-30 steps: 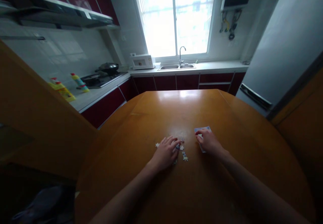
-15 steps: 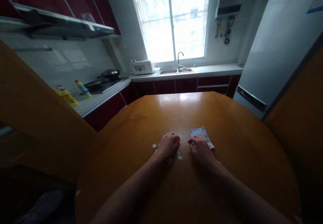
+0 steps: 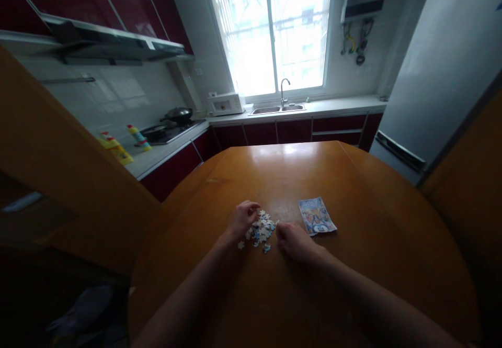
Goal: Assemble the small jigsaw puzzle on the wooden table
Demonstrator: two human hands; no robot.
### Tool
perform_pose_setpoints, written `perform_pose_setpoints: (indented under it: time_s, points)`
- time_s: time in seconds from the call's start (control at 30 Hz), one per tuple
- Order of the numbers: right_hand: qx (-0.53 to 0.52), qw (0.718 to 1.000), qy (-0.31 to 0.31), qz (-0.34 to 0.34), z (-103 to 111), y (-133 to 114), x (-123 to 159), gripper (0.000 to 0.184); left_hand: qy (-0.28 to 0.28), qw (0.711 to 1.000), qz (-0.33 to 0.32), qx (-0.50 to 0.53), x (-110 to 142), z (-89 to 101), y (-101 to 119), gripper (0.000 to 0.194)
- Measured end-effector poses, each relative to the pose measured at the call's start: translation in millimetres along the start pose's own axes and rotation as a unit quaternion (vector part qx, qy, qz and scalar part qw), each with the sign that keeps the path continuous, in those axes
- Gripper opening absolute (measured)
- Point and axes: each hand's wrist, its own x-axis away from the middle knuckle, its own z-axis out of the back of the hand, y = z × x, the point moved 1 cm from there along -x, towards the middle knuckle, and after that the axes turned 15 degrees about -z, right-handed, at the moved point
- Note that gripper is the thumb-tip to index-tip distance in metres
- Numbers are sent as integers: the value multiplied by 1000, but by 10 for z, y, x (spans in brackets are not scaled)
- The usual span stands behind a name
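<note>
A heap of small white and blue jigsaw puzzle pieces (image 3: 263, 228) lies on the wooden table between my two hands. On the heap's left edge, my left hand (image 3: 243, 218) has its fingers curled and thumb drawn in; whatever it may hold is hidden. My right hand (image 3: 295, 239) is closed at the heap's right side, knuckles up, and a pale piece (image 3: 277, 222) shows by its fingertips. What lies inside that hand I cannot make out. Beyond it rests a printed picture sheet (image 3: 317, 216), flat and untouched. One loose piece (image 3: 241, 245) lies below my left wrist.
The round-sided wooden table (image 3: 290, 175) spreads around my arms. Behind it run a counter with a sink (image 3: 277, 109), a microwave (image 3: 226, 104) and a stove with a pan (image 3: 179, 114). Yellow bottles (image 3: 120, 152) stand at left, a fridge (image 3: 427, 76) at right.
My left hand has moved left, uncovering the heap of pieces. My right hand has come off the picture sheet, moving left and nearer to me, to the heap's edge. The view has shifted slightly.
</note>
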Motion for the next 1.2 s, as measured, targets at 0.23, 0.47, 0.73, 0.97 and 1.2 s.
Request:
perform_pose_setpoints:
  time_s: [0.23,0.47,0.73,0.97,1.2]
  points:
    - [-83,994,69,-34,14,-66,-155,20,-22,1000,18,1,167,102,-47,21]
    - [-39,997,62,-17,-14,-27,-237,20,-128,986,-94,-47,164,47,153,16]
    - [-42,994,95,-22,7,-92,-196,21,-117,990,-60,-42,100,9,104,23]
    - [-4,998,62,6,-150,-233,-239,22,-118,991,-53,-43,248,168,55,22]
    - [-33,999,38,19,-132,-283,-289,16,-81,988,-75,-110,374,148,75,20]
